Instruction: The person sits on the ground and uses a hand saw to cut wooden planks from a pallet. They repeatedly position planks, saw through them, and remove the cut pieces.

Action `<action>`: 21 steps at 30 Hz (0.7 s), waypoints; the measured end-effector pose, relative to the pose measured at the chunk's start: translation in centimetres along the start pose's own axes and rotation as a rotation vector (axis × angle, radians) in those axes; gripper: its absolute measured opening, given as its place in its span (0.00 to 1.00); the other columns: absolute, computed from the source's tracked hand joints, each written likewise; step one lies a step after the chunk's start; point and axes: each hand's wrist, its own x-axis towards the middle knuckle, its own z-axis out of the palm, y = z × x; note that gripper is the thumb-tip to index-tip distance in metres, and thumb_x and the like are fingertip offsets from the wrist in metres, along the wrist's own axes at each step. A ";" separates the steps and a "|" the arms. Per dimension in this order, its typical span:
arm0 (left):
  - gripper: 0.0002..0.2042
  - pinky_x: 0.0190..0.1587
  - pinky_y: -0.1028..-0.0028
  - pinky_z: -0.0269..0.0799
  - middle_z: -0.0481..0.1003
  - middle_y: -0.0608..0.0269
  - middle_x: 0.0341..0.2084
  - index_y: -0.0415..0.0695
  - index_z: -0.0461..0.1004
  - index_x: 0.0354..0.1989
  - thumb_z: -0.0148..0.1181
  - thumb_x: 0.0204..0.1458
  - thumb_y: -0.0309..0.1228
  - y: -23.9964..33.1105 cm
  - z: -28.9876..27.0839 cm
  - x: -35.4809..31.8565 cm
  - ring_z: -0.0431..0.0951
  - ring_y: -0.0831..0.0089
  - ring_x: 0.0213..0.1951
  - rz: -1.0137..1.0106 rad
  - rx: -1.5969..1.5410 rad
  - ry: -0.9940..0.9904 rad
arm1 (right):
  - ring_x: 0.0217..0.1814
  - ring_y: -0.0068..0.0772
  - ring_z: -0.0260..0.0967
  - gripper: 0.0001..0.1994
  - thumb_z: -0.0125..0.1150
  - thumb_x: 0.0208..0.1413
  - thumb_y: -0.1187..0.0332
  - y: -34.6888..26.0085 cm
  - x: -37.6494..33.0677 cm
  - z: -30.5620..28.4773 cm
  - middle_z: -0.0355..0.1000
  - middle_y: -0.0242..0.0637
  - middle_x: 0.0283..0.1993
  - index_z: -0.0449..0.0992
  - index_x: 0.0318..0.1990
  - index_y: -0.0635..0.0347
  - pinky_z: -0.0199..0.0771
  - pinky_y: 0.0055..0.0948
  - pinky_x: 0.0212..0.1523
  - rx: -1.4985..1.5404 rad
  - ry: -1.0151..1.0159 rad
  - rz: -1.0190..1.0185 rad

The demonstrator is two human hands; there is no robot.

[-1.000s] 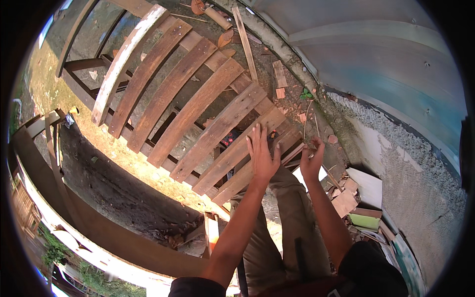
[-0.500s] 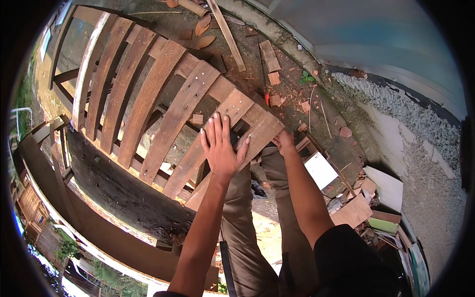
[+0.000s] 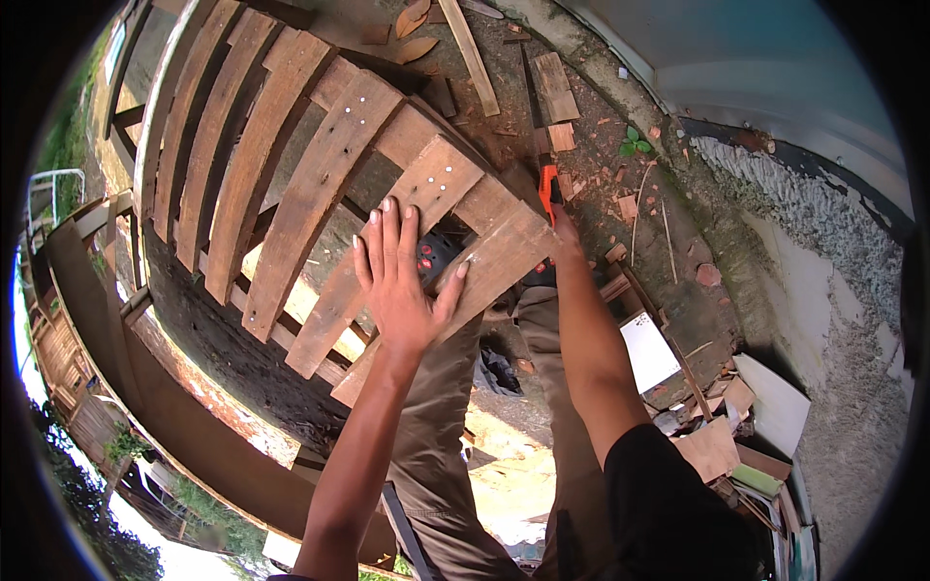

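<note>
A slatted wooden pallet stretches from the upper left to just in front of my legs, with pale nail heads dotting its boards. My left hand lies on its near end boards, palm down, fingers stretched and thumb spread out. Beyond the right corner of the end board, my right hand is closed at the orange handle of a hand saw. The saw's thin dark blade points away from me along the ground. Part of my right hand's grip is hidden by the handle and the board.
A loose wooden strip and short wood pieces lie on the ground ahead. Scrap boards and a white panel are heaped at right, beside a rough concrete wall. A curved brown ledge runs along the left.
My right hand has moved forward from the board's corner to the orange saw handle, which shows more now. My left hand stays flat on the boards. The whole view has shifted slightly.
</note>
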 end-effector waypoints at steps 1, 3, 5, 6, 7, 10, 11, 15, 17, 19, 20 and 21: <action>0.40 0.74 0.49 0.37 0.54 0.48 0.74 0.43 0.56 0.73 0.62 0.56 0.48 0.0 0.0 -0.2 0.50 0.49 0.75 -0.010 0.002 -0.002 | 0.48 0.32 0.71 0.12 0.60 0.62 0.61 -0.4 -2.4 0.6 0.74 0.31 0.47 0.74 0.50 0.52 0.77 0.38 0.49 0.081 -0.015 -0.022; 0.40 0.74 0.49 0.38 0.54 0.49 0.74 0.44 0.56 0.73 0.62 0.56 0.49 0.3 -0.3 0.2 0.50 0.49 0.75 -0.007 -0.010 -0.008 | 0.49 0.33 0.72 0.13 0.62 0.58 0.66 -2.1 -5.1 -0.1 0.73 0.32 0.49 0.73 0.49 0.52 0.79 0.39 0.51 0.044 -0.058 -0.136; 0.40 0.75 0.50 0.38 0.53 0.50 0.74 0.44 0.56 0.73 0.62 0.55 0.51 0.0 -0.4 0.1 0.51 0.52 0.75 -0.034 -0.025 -0.012 | 0.53 0.31 0.71 0.22 0.66 0.51 0.71 -3.8 -10.2 0.7 0.73 0.32 0.50 0.69 0.54 0.57 0.75 0.37 0.53 -0.107 0.104 -0.351; 0.41 0.75 0.50 0.38 0.53 0.51 0.74 0.45 0.57 0.73 0.62 0.55 0.51 0.2 -0.7 0.1 0.51 0.53 0.75 -0.030 -0.041 -0.016 | 0.50 0.30 0.72 0.24 0.66 0.49 0.74 -5.0 -11.4 -0.5 0.72 0.36 0.50 0.67 0.54 0.60 0.73 0.31 0.50 -0.331 0.211 -0.621; 0.41 0.75 0.51 0.38 0.53 0.52 0.74 0.45 0.57 0.73 0.62 0.55 0.52 0.2 -1.0 -0.1 0.51 0.54 0.75 -0.049 -0.029 -0.035 | 0.45 0.28 0.73 0.23 0.66 0.49 0.76 -6.9 -15.2 0.8 0.72 0.37 0.46 0.66 0.53 0.63 0.72 0.29 0.48 -0.533 0.280 -0.689; 0.40 0.76 0.54 0.38 0.53 0.58 0.75 0.48 0.56 0.74 0.57 0.57 0.56 0.0 -1.6 0.4 0.49 0.61 0.76 -0.040 -0.019 -0.077 | 0.32 0.23 0.70 0.14 0.63 0.61 0.67 -10.7 -20.0 0.3 0.72 0.34 0.37 0.70 0.49 0.64 0.72 0.28 0.35 -0.448 0.077 -0.931; 0.40 0.76 0.54 0.38 0.53 0.58 0.75 0.48 0.56 0.74 0.57 0.57 0.56 -0.2 -1.9 0.6 0.49 0.61 0.76 -0.042 -0.042 -0.079 | 0.31 0.24 0.69 0.17 0.59 0.67 0.57 -12.0 -22.8 1.5 0.72 0.33 0.37 0.72 0.50 0.64 0.70 0.27 0.34 -0.719 0.278 -1.005; 0.34 0.75 0.52 0.39 0.55 0.53 0.73 0.45 0.59 0.71 0.59 0.59 0.48 0.0 -3.4 0.9 0.50 0.57 0.75 -0.079 -0.227 -0.075 | 0.32 0.20 0.66 0.14 0.53 0.71 0.59 -13.9 -31.6 5.2 0.67 0.29 0.32 0.69 0.49 0.63 0.66 0.26 0.33 -1.002 0.127 -1.130; 0.31 0.74 0.51 0.42 0.58 0.52 0.71 0.44 0.61 0.69 0.59 0.59 0.43 -0.8 -4.4 1.6 0.53 0.56 0.74 -0.112 -0.349 -0.062 | 0.32 0.20 0.65 0.14 0.54 0.71 0.59 -12.2 -38.7 9.3 0.67 0.29 0.33 0.69 0.49 0.63 0.67 0.27 0.34 -0.886 0.033 -1.163; 0.29 0.73 0.51 0.45 0.61 0.51 0.69 0.43 0.63 0.67 0.60 0.59 0.39 -2.6 -5.9 3.0 0.56 0.54 0.72 -0.146 -0.462 -0.023 | 0.32 0.20 0.64 0.13 0.55 0.70 0.60 -11.0 -43.2 13.7 0.67 0.29 0.33 0.69 0.47 0.63 0.67 0.27 0.34 -0.813 -0.058 -1.190; 0.27 0.72 0.51 0.49 0.64 0.51 0.66 0.42 0.64 0.66 0.60 0.58 0.36 -3.7 -6.7 4.0 0.60 0.53 0.70 -0.168 -0.445 0.061 | 0.32 0.20 0.64 0.13 0.55 0.70 0.60 -10.4 -44.5 15.5 0.67 0.29 0.32 0.69 0.46 0.62 0.67 0.27 0.34 -0.804 -0.101 -1.194; 0.27 0.71 0.51 0.49 0.64 0.51 0.65 0.42 0.64 0.65 0.60 0.58 0.35 -5.5 -7.5 5.4 0.60 0.53 0.69 -0.170 -0.421 0.092 | 0.31 0.20 0.64 0.12 0.56 0.70 0.61 -9.9 -45.7 17.3 0.66 0.29 0.32 0.70 0.45 0.62 0.67 0.27 0.34 -0.794 -0.144 -1.198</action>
